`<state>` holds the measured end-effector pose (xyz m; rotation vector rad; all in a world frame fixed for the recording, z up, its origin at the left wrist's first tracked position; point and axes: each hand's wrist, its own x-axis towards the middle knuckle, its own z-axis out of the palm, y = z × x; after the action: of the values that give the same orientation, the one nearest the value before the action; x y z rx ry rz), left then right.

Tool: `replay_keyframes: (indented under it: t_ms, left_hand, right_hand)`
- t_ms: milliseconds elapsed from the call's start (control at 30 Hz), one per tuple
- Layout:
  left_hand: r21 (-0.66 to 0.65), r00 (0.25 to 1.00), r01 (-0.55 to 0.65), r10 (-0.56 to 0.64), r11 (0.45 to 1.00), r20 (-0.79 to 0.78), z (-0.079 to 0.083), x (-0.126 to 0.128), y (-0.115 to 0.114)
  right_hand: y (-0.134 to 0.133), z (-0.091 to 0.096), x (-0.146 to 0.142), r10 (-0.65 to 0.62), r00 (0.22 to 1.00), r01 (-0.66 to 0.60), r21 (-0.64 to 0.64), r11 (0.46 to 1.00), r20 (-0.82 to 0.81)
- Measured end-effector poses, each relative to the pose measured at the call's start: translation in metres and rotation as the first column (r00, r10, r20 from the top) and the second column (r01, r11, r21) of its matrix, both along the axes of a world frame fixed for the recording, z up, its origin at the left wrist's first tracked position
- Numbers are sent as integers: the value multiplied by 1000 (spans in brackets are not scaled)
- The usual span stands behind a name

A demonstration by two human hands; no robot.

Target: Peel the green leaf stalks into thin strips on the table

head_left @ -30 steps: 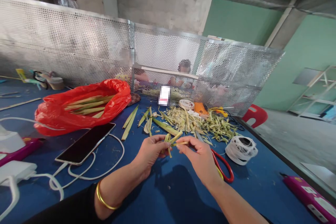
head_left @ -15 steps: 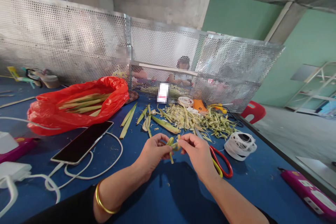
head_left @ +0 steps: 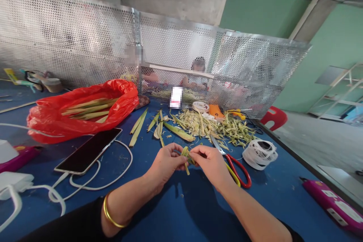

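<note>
Leaf strip [head_left: 185, 155], green-yellow and folded, pinched between both hands.

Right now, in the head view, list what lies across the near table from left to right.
From the left: white charger, phone, left hand, folded leaf strip pinched in both hands' fingers, right hand, red-handled scissors, white string roll, pink device.

A fibrous, matt green leaf strip [head_left: 186, 154], a matt blue counter [head_left: 181, 206], a glossy crinkled red plastic bag [head_left: 51, 125], a smooth glossy black phone [head_left: 89, 150], metal scissors [head_left: 231, 160] with shiny red plastic handles and a perforated dull metal screen [head_left: 70, 45] are seen.
</note>
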<state>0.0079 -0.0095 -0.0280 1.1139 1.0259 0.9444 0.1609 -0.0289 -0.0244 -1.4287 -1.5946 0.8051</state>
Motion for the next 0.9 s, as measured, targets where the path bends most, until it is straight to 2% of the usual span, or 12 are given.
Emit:
replay_keyframes:
  t_ms: [300,467,600,700,900]
  left_hand:
    - [46,997,37,-34,998,-74,5,-1,-2]
    - [134,973,113,-82,985,-215,6,-3,-5]
    - [172,958,144,-93,975,-273,6,-4,-5]
    - [135,959,160,-122,978,-254,7,-4,-4]
    - [137,939,244,-198,960,-281,5,-5,-4]
  right_hand:
    - [-2,12,-3,-37,995,37,-4,999,90]
    - [-1,9,-3,-51,997,52,-21,998,65]
    - [1,5,0,40,999,-40,-1,999,-18]
    - [0,11,2,128,992,-128,-26,991,-8]
    - [-3,17,1,72,997,-71,-25,997,30]
